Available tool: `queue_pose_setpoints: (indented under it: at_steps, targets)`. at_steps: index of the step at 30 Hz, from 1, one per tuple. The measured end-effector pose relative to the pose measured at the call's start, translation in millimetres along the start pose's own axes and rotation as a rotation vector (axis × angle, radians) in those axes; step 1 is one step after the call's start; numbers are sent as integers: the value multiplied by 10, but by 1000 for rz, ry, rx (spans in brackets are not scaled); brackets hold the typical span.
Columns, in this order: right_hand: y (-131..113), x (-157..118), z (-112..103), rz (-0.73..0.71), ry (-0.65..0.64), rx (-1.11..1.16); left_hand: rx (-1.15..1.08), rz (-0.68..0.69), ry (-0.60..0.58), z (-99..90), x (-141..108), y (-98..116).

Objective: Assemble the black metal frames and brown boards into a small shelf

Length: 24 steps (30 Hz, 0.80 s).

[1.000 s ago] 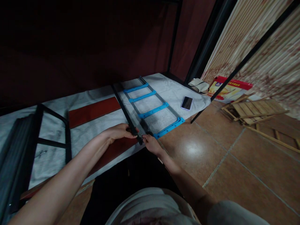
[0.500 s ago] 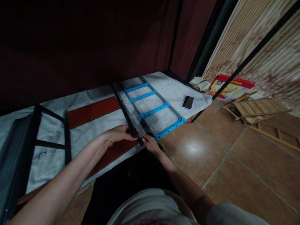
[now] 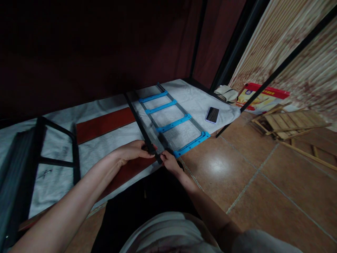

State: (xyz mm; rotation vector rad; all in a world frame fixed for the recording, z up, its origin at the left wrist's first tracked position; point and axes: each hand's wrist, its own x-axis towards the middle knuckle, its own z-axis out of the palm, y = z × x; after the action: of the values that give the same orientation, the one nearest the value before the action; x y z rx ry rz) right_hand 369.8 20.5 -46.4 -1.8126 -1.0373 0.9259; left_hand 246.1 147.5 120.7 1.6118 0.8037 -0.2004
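A long black bar [image 3: 140, 124] runs from the back of the white cloth down toward my lap. My left hand [image 3: 137, 150] is closed around it near its close end, thumb and fingers on either side. Right at that end, my right hand [image 3: 169, 161] pinches with bent fingers; whether it grips the bar or a small part there is hidden. Just right of the bar lies a ladder-like frame with blue crosspieces [image 3: 172, 123] and grey side rails. A reddish-brown board [image 3: 105, 124] lies left of the bar, and another board [image 3: 126, 175] is partly under my left forearm.
A black metal frame [image 3: 56, 162] stands at the left, with a small metal piece [image 3: 47, 172] on the cloth [image 3: 184, 93] inside it. A phone [image 3: 212, 115] lies on the right. Beyond are a red-and-yellow box [image 3: 263, 96] and folded wooden furniture [image 3: 295, 123] on the tiled floor.
Both hands keep their places at the bar's close end, with hardly any finger movement. The view has shifted very slightly.
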Motion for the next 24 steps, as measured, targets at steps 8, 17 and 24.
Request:
queue_pose_setpoints:
  at_steps: [8, 17, 24]
  targets:
    - [35, 46, 3, 6, -7, -9, 0, -8, -2, -15, -6, -12]
    - [34, 8, 32, -5, 45, -89, -9, -9, -10, -14, 11, -30]
    - [22, -7, 23, 45, 19, 75, -17, 12, -21, 1, 1, -26]
